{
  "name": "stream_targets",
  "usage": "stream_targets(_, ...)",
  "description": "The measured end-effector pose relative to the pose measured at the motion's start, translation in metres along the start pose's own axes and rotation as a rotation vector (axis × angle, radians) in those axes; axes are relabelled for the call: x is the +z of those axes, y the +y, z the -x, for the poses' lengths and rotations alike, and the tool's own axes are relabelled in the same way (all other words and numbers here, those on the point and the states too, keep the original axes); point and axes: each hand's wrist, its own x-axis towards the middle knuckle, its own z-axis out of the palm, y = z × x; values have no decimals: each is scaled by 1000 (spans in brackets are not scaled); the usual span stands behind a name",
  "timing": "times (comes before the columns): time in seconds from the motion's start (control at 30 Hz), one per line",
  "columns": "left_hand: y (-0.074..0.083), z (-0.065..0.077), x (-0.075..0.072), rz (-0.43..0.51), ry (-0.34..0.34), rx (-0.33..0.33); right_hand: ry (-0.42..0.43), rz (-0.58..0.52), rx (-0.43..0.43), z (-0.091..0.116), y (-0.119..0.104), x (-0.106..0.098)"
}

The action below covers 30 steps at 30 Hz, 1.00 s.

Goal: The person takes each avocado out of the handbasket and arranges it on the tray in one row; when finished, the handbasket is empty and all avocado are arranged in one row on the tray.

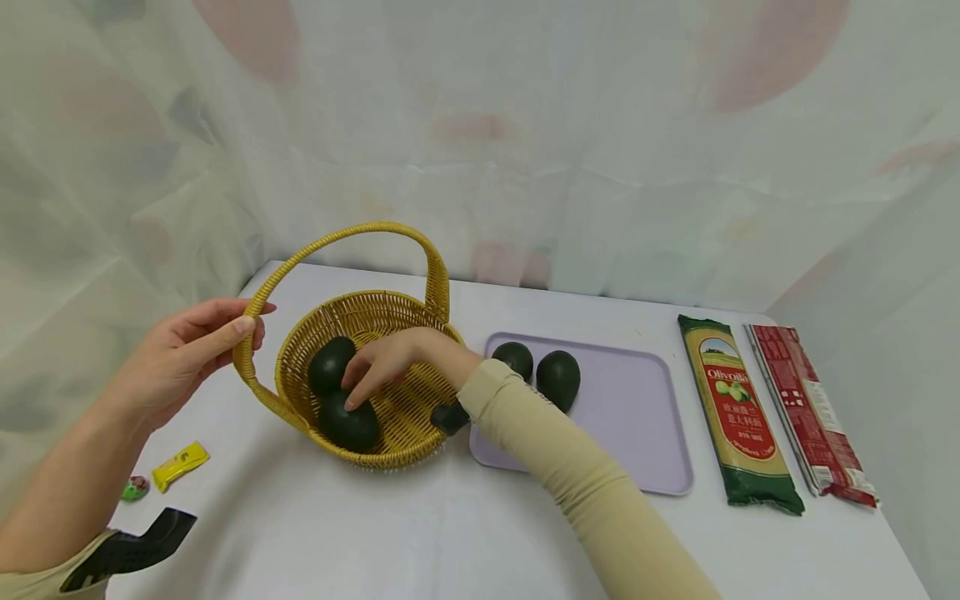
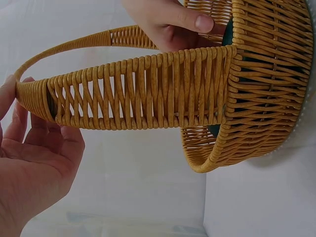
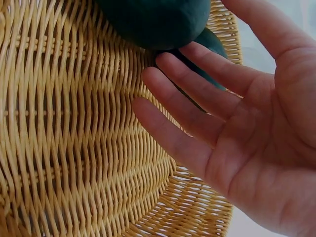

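In the right wrist view, you see the nearer dark fruit (image 3: 160, 22) cut by the top edge; it hides part of the second fruit (image 3: 214, 47). In the left wrist view, the basket (image 2: 269, 79) covers most of both, and the left edge cuts your left hand (image 2: 42, 165). In the head view, your right sleeve (image 1: 577, 471) hides part of the tray (image 1: 630, 421); the small print on the red package (image 1: 813, 408) is unreadable.

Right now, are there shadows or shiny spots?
Head view: soft shadow on the white tabletop by the round yellow wicker basket; left wrist view: faint shadow beside the basket's base; right wrist view: smooth, dark green oval fruit looks dim, without bright glare.
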Motion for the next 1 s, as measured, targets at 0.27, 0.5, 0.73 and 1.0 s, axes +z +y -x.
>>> stream_targets(0.27,0,0,0,9,-3,7,-3,8,62,-4,-4,4)
stream_targets(0.5,-1,0,0,10,-1,6,-31,-6,92,-5,-1,6)
stream_targets(0.73,0,0,-1,16,-6,10,-29,-22,115,-7,0,7)
stream_targets(1.0,0,0,-1,18,-12,12,-12,-81,106,-7,5,8)
